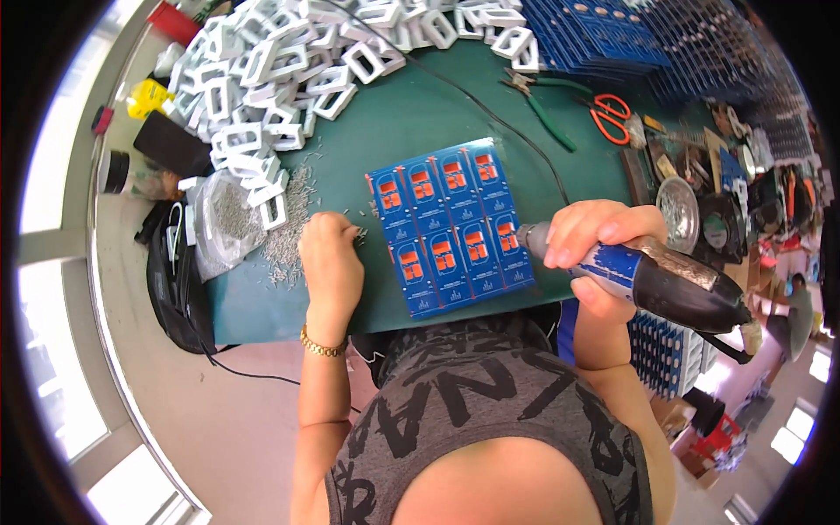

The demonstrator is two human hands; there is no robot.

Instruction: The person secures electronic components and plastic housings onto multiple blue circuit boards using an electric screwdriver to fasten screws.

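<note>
A blue circuit board panel (pixel 451 227) with two rows of orange parts lies on the green table in front of me. My right hand (pixel 604 245) is wrapped round a blue-and-black electric screwdriver (pixel 687 284), its tip end at the panel's right edge. To the panel's left, my left hand (pixel 331 267) is closed, fingers pinched, with small grey screws showing at the fingertips. Beside that hand spreads a loose pile of grey screws (pixel 284 249). How many screws the fingers hold is hidden.
White rectangular frames (pixel 262 70) are heaped at the back left, near a plastic bag (pixel 227 219) of screws. Green-handled pliers (pixel 549 121) and red-handled scissors (pixel 611 118) lie behind the panel. Stacked blue boards (pixel 604 39) fill the back right. A dark cable (pixel 472 96) crosses the table.
</note>
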